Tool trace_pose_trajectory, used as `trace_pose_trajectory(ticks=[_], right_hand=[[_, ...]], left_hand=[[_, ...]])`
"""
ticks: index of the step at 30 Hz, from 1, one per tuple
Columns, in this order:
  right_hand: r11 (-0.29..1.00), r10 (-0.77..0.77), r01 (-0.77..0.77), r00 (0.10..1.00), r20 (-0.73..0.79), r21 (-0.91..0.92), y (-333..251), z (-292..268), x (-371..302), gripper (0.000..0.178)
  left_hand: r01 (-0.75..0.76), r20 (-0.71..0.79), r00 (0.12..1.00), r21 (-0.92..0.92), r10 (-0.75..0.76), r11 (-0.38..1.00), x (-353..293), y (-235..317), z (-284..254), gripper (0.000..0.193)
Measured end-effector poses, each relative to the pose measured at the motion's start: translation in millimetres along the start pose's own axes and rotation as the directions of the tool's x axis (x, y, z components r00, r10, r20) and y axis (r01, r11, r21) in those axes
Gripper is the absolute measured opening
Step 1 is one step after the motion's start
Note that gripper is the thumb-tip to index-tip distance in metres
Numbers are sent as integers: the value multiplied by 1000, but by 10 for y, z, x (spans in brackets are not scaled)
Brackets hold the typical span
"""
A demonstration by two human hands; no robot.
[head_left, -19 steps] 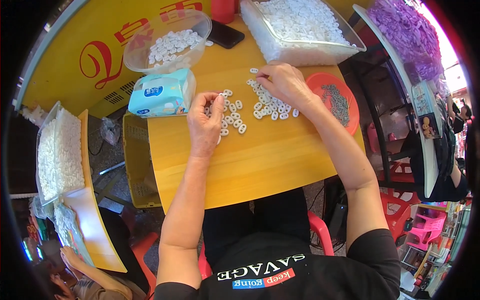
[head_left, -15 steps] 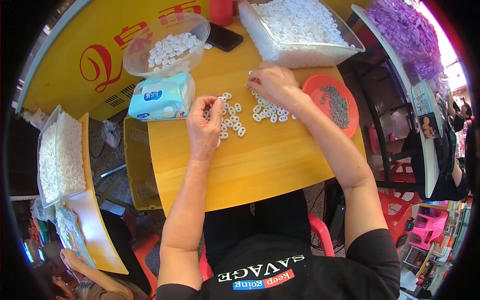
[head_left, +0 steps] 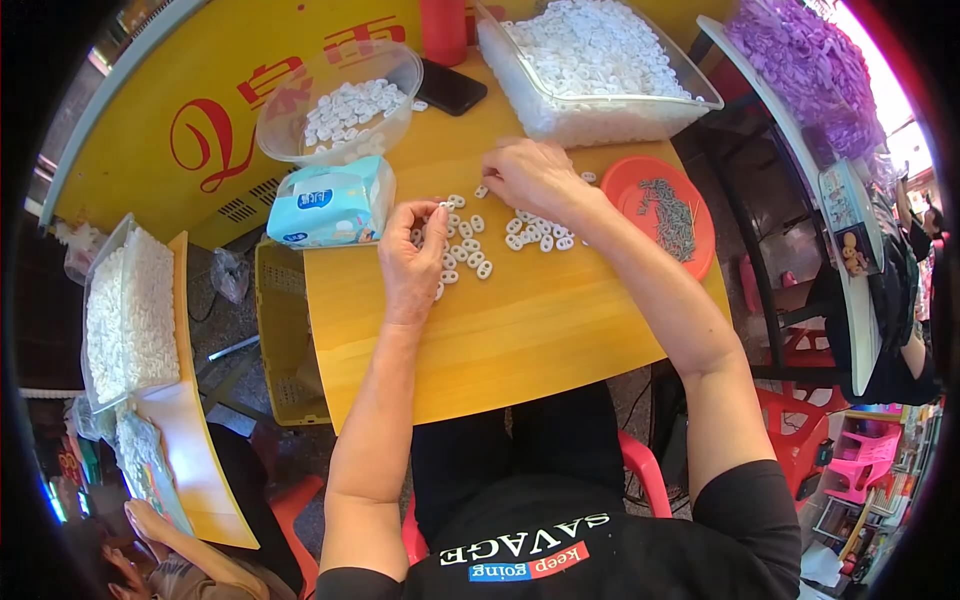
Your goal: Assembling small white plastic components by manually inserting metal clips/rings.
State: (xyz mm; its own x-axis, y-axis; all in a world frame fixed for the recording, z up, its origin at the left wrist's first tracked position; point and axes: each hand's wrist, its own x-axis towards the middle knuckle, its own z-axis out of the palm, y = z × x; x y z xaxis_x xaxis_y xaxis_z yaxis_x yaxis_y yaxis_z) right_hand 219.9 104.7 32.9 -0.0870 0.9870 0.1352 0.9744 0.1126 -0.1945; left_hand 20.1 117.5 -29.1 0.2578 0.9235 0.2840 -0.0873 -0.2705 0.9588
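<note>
The left hand (head_left: 410,255) grips a white two-hole piece (head_left: 446,205) between thumb and forefinger; the right hand (head_left: 535,178), grip state indeterminable, adjoins another white piece (head_left: 481,191).

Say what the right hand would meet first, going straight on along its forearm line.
Likely the big clear box: its near left corner looks just past the right hand. Depth is unclear, so it might pass above the rim instead.
</note>
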Motion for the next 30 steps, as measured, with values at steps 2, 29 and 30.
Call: trace_pose_trajectory(ticks=[2, 29, 30], right_hand=[[995, -60, 72, 985, -162, 69, -32, -44, -139, 17], [859, -27, 327, 799, -601, 395, -358, -161, -1806, 8], [846, -68, 347, 824, -563, 406, -275, -172, -1855, 9]], left_hand=[[-28, 10, 1000, 8, 28, 1000, 5, 21, 26, 10], [222, 301, 942, -218, -151, 950, -1066, 801, 516, 9], [228, 302, 940, -214, -158, 950, -1075, 776, 530, 9]])
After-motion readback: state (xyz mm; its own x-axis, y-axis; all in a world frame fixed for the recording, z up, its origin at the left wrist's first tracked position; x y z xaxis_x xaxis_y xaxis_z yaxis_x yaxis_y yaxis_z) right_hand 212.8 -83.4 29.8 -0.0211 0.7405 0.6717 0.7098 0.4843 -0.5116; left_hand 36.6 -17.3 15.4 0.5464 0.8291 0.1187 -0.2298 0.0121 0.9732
